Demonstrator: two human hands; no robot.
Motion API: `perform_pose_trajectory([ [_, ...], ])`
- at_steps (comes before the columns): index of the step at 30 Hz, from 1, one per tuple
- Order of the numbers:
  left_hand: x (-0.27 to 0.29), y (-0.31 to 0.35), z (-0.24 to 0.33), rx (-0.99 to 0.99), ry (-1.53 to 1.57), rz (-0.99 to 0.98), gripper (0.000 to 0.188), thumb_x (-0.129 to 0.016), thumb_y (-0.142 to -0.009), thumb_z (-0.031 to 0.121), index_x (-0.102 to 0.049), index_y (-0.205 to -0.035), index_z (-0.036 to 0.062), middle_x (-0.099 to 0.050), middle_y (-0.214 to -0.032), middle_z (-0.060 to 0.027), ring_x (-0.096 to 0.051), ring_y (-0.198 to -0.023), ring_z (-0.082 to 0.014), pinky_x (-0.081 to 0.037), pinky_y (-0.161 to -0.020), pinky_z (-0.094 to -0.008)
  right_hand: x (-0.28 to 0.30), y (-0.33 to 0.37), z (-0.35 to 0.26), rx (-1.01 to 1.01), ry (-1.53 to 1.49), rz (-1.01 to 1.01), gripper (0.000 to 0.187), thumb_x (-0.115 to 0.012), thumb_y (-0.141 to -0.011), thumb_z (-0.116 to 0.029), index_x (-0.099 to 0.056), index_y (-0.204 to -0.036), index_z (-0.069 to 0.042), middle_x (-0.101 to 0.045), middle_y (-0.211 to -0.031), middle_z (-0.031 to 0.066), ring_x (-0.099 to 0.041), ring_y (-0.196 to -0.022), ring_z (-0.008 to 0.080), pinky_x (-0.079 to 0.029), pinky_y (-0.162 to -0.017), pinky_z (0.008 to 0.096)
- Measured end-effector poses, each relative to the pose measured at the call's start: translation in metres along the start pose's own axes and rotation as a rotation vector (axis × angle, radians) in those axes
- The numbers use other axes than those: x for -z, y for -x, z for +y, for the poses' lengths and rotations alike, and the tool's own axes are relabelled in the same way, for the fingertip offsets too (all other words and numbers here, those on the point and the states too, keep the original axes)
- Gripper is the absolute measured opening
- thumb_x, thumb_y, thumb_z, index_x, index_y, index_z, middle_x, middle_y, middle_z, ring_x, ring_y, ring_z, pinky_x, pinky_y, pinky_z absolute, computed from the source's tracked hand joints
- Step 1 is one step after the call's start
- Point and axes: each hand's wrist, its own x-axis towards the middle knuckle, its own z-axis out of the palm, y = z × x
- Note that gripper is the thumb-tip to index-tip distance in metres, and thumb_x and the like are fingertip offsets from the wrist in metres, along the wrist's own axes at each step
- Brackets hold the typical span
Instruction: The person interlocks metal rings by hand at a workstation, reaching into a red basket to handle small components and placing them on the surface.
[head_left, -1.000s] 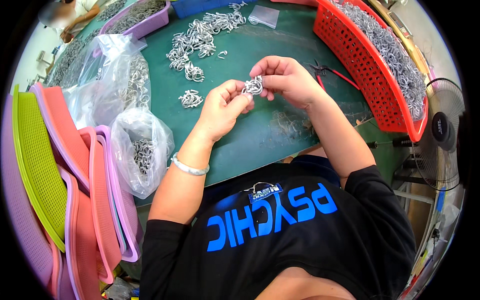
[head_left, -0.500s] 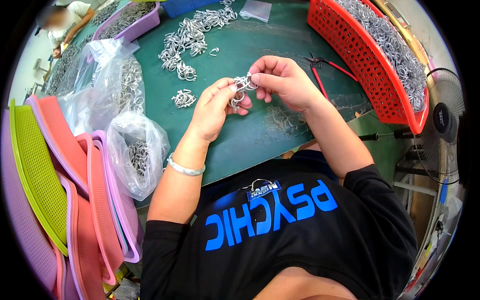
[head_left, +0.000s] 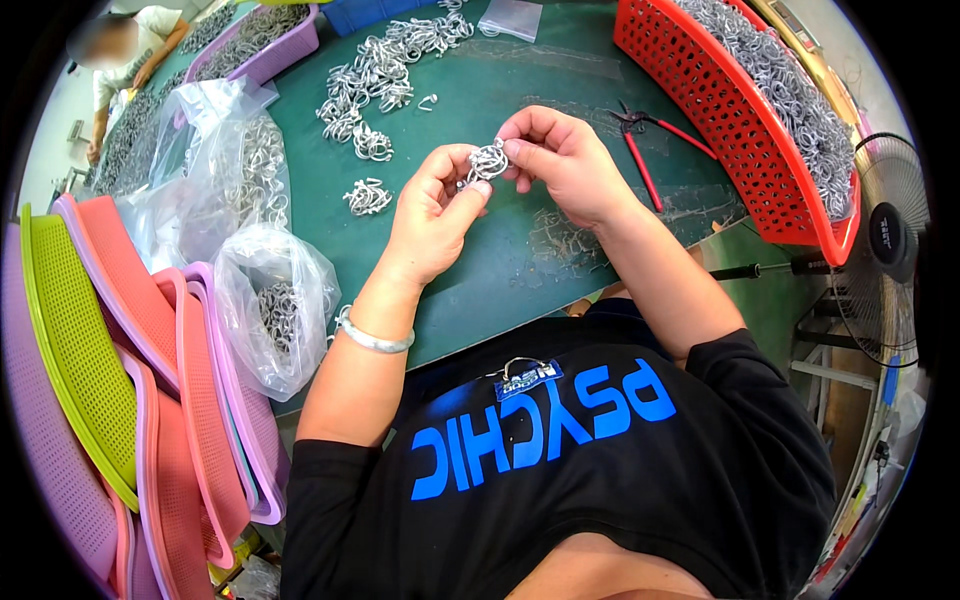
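Note:
Between my two hands, over the green table [head_left: 450, 300], is a bunch of silvery bent-wire metal rings [head_left: 487, 162]. My left hand [head_left: 430, 210] is closed around its left and lower side, thumb across the front. My right hand [head_left: 570, 165] pinches the bunch's upper right with thumb and forefinger. To the left of my left hand lies a small clump of the same rings [head_left: 368, 197], with another small clump [head_left: 373, 145] farther back. Beyond them a loose pile of rings [head_left: 375, 75] spreads, and one single ring [head_left: 428, 102] lies apart.
Red-handled pliers [head_left: 641, 160] lie open right of my hands. A red perforated basket [head_left: 700, 120] full of rings stands at right, near a fan [head_left: 885, 240]. Left are plastic bags [head_left: 310, 270] of rings, stacked baskets [head_left: 80, 350], and a person [head_left: 140, 50] farther back.
The bunch of rings has been turned and gathered more compactly between my hands. My left thumb has shifted to its lower front. The person at far left has moved an arm.

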Motion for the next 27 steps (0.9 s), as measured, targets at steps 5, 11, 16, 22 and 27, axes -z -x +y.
perform_pose_trajectory([
  [5,0.001,0.001,-0.001,-0.097,-0.022,0.025,0.023,-0.050,-0.081,0.000,-0.050,-0.104,0.0032,-0.054,-0.091,-0.0003,-0.051,-0.079,-0.0073,-0.042,-0.067,-0.0209,-0.002,0.001,0.002,0.071,0.028,-0.004,0.007,-0.053,-0.082,-0.002,-0.056,-0.088,0.001,-0.056,-0.074,0.0018,-0.051,-0.063,0.0068,-0.043,-0.056,0.0197],
  [11,0.000,0.001,-0.003,-0.178,-0.104,0.063,0.026,-0.054,-0.077,-0.005,-0.050,-0.102,0.0027,-0.050,-0.088,0.0012,-0.047,-0.077,-0.0054,-0.039,-0.067,-0.0193,-0.002,0.003,0.002,0.133,0.042,-0.011,0.008,-0.051,-0.081,0.000,-0.055,-0.088,0.001,-0.056,-0.075,0.0019,-0.051,-0.063,0.0069,-0.044,-0.058,0.0199],
  [16,0.003,0.000,-0.006,-0.212,-0.210,0.038,0.027,-0.057,-0.075,-0.006,-0.051,-0.100,0.0025,-0.049,-0.091,0.0002,-0.047,-0.078,-0.0060,-0.040,-0.067,-0.0194,-0.001,0.006,0.001,0.150,0.086,0.008,0.009,-0.050,-0.081,0.002,-0.055,-0.088,0.001,-0.056,-0.075,0.0015,-0.051,-0.064,0.0065,-0.044,-0.059,0.0198],
  [22,0.003,0.001,-0.007,-0.259,-0.266,0.045,0.025,-0.061,-0.074,-0.005,-0.053,-0.096,0.0028,-0.049,-0.095,-0.0018,-0.048,-0.078,-0.0066,-0.041,-0.066,-0.0192,0.001,0.006,0.011,0.402,0.288,0.049,0.011,-0.049,-0.078,0.005,-0.054,-0.087,0.000,-0.055,-0.074,0.0023,-0.050,-0.065,0.0071,-0.042,-0.059,0.0200],
  [27,0.003,0.000,-0.005,-0.375,-0.414,0.072,0.026,-0.064,-0.071,-0.005,-0.054,-0.093,0.0037,-0.049,-0.098,-0.0042,-0.051,-0.076,-0.0078,-0.042,-0.063,-0.0199,0.002,0.008,0.003,0.419,0.437,0.055,0.011,-0.049,-0.075,0.006,-0.054,-0.085,0.001,-0.054,-0.071,0.0042,-0.048,-0.063,0.0064,-0.041,-0.057,0.0208],
])
